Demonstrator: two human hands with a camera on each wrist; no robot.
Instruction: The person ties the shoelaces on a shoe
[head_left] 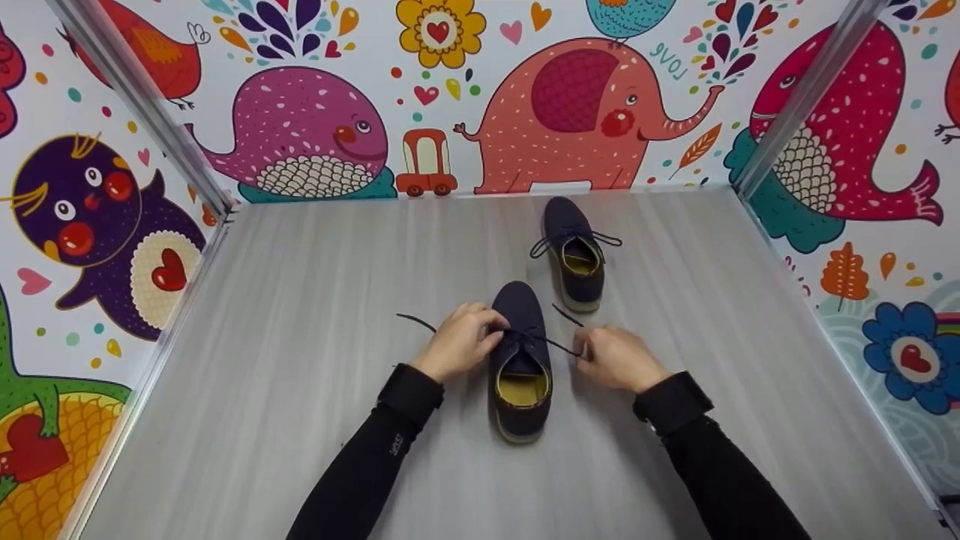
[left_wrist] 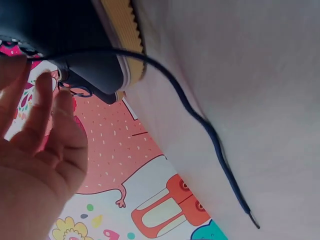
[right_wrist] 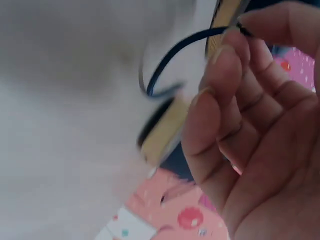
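A dark navy shoe (head_left: 520, 360) with a yellow lining stands upright, toe pointing away, its dark lace (head_left: 564, 346) untied and spread to both sides.

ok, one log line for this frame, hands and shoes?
left hand: at near shoe laces | right hand: pinches lace end | far shoe: untouched, laces tied

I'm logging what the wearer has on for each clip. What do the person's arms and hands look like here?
Both arms wear long, close-fitting black sleeves. The left sleeve carries a small pale marking below the cuff, too small to read. Each wrist has a wider black band or cuff, seen on the right wrist. The left hand and right hand are bare: no gloves, and no rings or watch that the pictures show.
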